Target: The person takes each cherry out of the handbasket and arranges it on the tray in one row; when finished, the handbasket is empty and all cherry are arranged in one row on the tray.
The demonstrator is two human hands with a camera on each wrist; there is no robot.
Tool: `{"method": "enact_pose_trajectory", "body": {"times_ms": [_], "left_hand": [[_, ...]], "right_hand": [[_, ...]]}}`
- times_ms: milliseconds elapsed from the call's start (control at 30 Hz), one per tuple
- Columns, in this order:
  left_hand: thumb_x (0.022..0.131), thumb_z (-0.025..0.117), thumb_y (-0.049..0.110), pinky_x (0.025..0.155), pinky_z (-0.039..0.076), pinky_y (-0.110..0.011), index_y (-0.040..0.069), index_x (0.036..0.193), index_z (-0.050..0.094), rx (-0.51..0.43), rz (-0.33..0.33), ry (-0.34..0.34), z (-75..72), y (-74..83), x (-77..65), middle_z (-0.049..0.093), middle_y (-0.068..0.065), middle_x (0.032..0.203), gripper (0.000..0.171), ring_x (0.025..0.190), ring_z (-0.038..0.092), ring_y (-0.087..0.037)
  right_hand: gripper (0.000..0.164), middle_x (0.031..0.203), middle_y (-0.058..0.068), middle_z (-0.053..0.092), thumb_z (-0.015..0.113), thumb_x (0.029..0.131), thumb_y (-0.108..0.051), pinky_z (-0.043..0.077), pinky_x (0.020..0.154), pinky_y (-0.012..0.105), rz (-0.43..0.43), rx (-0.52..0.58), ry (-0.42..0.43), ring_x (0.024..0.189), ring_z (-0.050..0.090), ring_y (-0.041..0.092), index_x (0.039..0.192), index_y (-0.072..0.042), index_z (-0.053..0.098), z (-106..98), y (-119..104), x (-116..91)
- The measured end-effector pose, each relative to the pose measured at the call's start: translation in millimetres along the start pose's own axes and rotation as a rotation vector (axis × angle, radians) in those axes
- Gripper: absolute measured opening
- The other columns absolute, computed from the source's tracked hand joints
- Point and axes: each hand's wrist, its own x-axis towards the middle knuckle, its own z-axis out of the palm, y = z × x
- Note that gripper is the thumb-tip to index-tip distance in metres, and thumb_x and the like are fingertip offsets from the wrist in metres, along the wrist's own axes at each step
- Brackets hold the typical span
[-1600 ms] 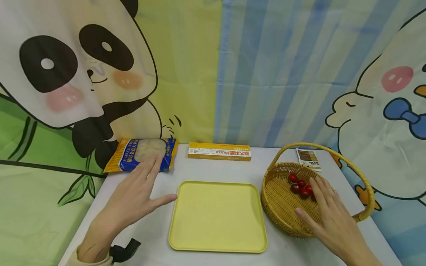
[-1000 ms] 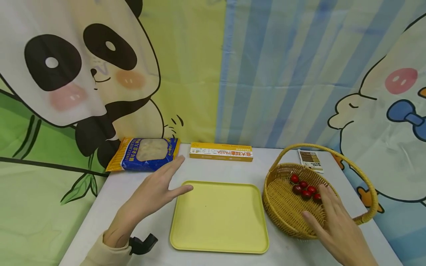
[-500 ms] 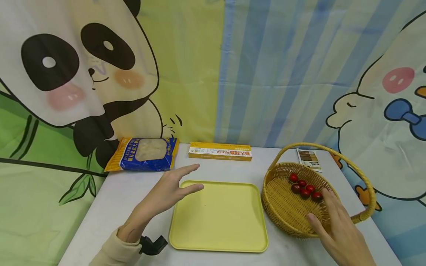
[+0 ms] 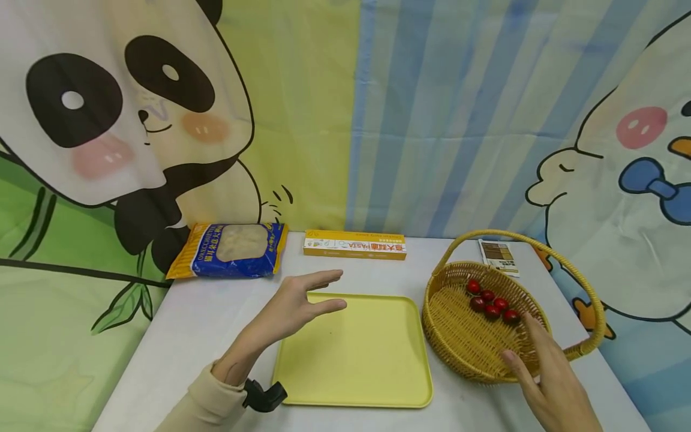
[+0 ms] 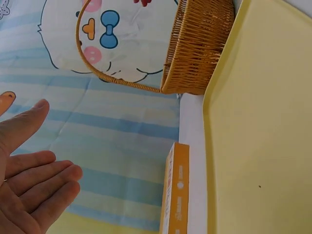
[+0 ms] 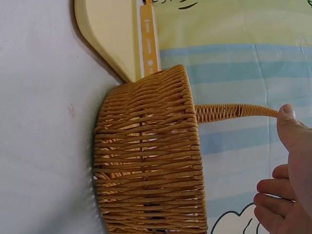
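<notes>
White table (image 4: 205, 318) bears tray (image 4: 356, 348) and basket (image 4: 461, 333) before a panda-printed curtain (image 4: 410, 120).

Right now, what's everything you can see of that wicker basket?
The round basket looks woven from golden-brown wicker, with low walls and a single arched handle. It sits upright on the white table, just right of the yellow tray. Dark red cherries lie inside toward the back. The right hand overlaps its near right rim in the head view; contact is unclear.

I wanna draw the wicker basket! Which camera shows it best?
The head view: wicker basket, handle and cherries show; the right hand hides a bit. Left wrist cuts it off; right wrist shows mainly its side.
</notes>
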Motion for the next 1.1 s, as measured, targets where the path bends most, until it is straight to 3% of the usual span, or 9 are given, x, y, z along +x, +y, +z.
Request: {"method": "enact_pose_trajectory", "body": {"times_ms": [400, 633, 767, 867, 967, 1000, 1100], "left_hand": [[0.092, 0.081, 0.041, 0.111, 0.051, -0.048, 0.021, 0.146, 0.063, -0.123, -0.023, -0.081, 22.8, 2.5, 19.0, 0.064, 0.000, 0.147, 0.060, 0.136, 0.061, -0.024], [0.093, 0.081, 0.039, 0.114, 0.049, -0.046, 0.017, 0.146, 0.063, -0.156, 0.007, -0.120, 40.2, 6.8, 34.5, 0.064, -0.002, 0.147, 0.060, 0.136, 0.061, -0.025], [0.094, 0.079, 0.039, 0.114, 0.048, -0.047, 0.014, 0.147, 0.061, -0.185, 0.024, -0.150, 48.7, 8.0, 41.0, 0.063, -0.006, 0.148, 0.061, 0.137, 0.060, -0.029], [0.095, 0.078, 0.040, 0.115, 0.048, -0.045, 0.015, 0.148, 0.061, -0.189, 0.018, -0.162, 54.0, 8.4, 44.5, 0.063, -0.005, 0.149, 0.062, 0.137, 0.060, -0.027], [0.095, 0.078, 0.039, 0.114, 0.049, -0.043, 0.014, 0.148, 0.061, -0.193, 0.017, -0.168, 58.5, 9.2, 47.4, 0.063, -0.003, 0.148, 0.061, 0.137, 0.061, -0.027], [0.095, 0.078, 0.039, 0.114, 0.049, -0.043, 0.014, 0.148, 0.061, -0.193, 0.019, -0.170, 59.8, 9.5, 48.2, 0.063, -0.003, 0.148, 0.061, 0.136, 0.061, -0.027], [0.096, 0.078, 0.038, 0.113, 0.050, -0.042, 0.013, 0.148, 0.061, -0.197, 0.029, -0.176, 63.2, 10.6, 50.7, 0.063, -0.004, 0.148, 0.060, 0.136, 0.061, -0.029]], "right_hand": [[0.080, 0.151, 0.038, 0.045, 0.062, 0.106, -0.043, 0.043, 0.096, 0.077, 0.126, 0.037, 0.170, 0.128, 0.047, 0.063, 0.167, -0.009, 0.024, 10.6, -0.6, -7.9], [0.066, 0.150, 0.030, 0.053, 0.064, 0.105, -0.036, 0.045, 0.103, 0.070, 0.273, 0.139, 0.289, 0.131, 0.052, 0.056, 0.161, -0.009, 0.040, 16.2, -4.0, -16.0], [0.060, 0.151, 0.022, 0.056, 0.066, 0.105, -0.033, 0.046, 0.106, 0.062, 0.295, 0.167, 0.367, 0.130, 0.057, 0.050, 0.158, -0.011, 0.047, 20.6, -7.6, -21.4], [0.057, 0.151, 0.016, 0.059, 0.067, 0.104, -0.030, 0.043, 0.118, 0.029, 0.286, 0.188, 0.426, 0.128, 0.061, 0.047, 0.156, -0.014, 0.050, 23.2, -8.9, -25.2], [0.056, 0.149, 0.014, 0.061, 0.069, 0.103, -0.028, 0.027, 0.108, 0.000, 0.281, 0.207, 0.459, 0.129, 0.062, 0.045, 0.155, -0.016, 0.053, 24.7, -8.8, -29.8], [0.056, 0.150, 0.013, 0.061, 0.069, 0.103, -0.028, 0.022, 0.102, -0.005, 0.290, 0.211, 0.460, 0.130, 0.061, 0.044, 0.155, -0.016, 0.053, 24.8, -8.7, -31.7], [0.055, 0.151, 0.012, 0.060, 0.069, 0.103, -0.029, 0.024, 0.101, -0.006, 0.328, 0.231, 0.444, 0.132, 0.060, 0.042, 0.155, -0.014, 0.053, 25.2, -7.1, -36.6]]}}
